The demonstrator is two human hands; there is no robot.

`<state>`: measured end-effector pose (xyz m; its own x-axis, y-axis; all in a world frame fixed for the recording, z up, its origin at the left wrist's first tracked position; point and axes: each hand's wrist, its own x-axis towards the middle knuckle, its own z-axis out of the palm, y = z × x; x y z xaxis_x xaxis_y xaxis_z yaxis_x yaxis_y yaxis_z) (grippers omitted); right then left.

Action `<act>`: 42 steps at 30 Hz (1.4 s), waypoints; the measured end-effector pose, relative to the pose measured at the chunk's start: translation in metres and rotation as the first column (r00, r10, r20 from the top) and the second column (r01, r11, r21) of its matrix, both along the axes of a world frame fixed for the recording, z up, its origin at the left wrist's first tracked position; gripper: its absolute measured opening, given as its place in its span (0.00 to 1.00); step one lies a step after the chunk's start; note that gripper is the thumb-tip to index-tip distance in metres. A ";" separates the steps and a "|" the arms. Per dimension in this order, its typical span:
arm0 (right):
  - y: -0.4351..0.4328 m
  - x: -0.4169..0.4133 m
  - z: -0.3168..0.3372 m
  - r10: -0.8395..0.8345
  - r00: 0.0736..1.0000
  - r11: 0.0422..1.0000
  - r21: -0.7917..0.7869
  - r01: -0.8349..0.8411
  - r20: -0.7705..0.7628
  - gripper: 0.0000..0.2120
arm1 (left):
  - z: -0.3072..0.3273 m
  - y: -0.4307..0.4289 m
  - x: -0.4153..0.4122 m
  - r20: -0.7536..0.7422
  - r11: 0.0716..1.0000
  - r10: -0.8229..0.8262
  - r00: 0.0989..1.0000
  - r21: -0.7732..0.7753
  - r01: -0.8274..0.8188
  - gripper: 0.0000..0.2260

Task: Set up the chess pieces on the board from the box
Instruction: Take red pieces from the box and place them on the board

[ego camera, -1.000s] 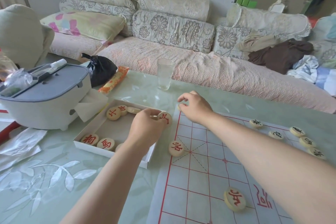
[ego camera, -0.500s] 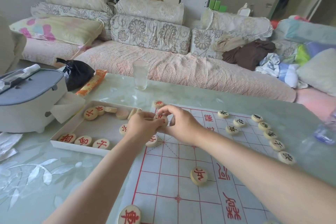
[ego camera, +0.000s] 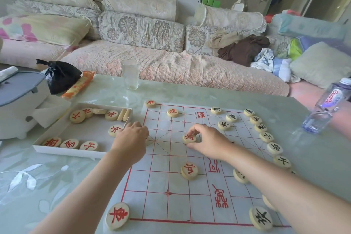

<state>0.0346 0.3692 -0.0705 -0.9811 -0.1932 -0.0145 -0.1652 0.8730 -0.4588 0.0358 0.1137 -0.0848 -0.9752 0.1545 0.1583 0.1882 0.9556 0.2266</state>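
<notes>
One white appliance (ego camera: 17,97) with a grey lid sits at the far left of the glass-topped table (ego camera: 47,186), with a black bag (ego camera: 60,76) and an orange packet (ego camera: 79,86) just behind it. Next comes the white box (ego camera: 62,153), open, lying just beside the board's left edge. Red-lettered pieces (ego camera: 69,144) lie in it: three flat in a row along the near wall, several more along the far wall, two of those standing on edge, and a single one toward the right end.

Your left hand (ego camera: 131,140) hangs over that right end of the box, where it meets the board. Its back is up and its fingers curl downward. The fingertips are hidden, so I cannot tell whether it grips anything. A clear drinking glass (ego camera: 130,74) stands upright near the table's far edge.

On the paper board (ego camera: 161,201), a corner piece (ego camera: 117,215) with a red letter lies at the near left corner. Your right hand (ego camera: 209,142) pinches a red piece (ego camera: 189,138) between thumb and fingertips, low at the board's middle; whether it touches the paper I cannot tell. A second red piece (ego camera: 189,170) lies flat nearer you, well apart from it. Black-lettered pieces (ego camera: 274,148) run in a line down the board's right edge. A plastic bottle (ego camera: 326,108) lies tilted at the table's far right.
</notes>
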 end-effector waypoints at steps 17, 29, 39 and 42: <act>-0.088 -0.022 0.022 0.176 0.976 0.984 0.000 -0.178 -0.125 0.10 | 0.022 -0.030 -0.002 -0.037 0.996 0.064 0.997 0.068 -0.061 0.13; -0.213 -0.050 0.024 0.285 0.958 0.953 0.117 -0.278 -0.044 0.21 | 0.018 -0.115 0.009 0.198 0.968 0.202 0.959 0.109 -0.227 0.16; -0.236 -0.057 0.012 0.315 0.949 0.879 0.384 -0.282 -0.024 0.19 | 0.021 -0.132 0.014 0.260 0.932 0.221 0.940 0.227 -0.282 0.16; -0.235 -0.052 0.015 0.350 0.931 0.918 0.233 -0.321 -0.098 0.22 | 0.025 -0.130 0.012 0.212 0.915 0.243 0.946 0.274 -0.297 0.17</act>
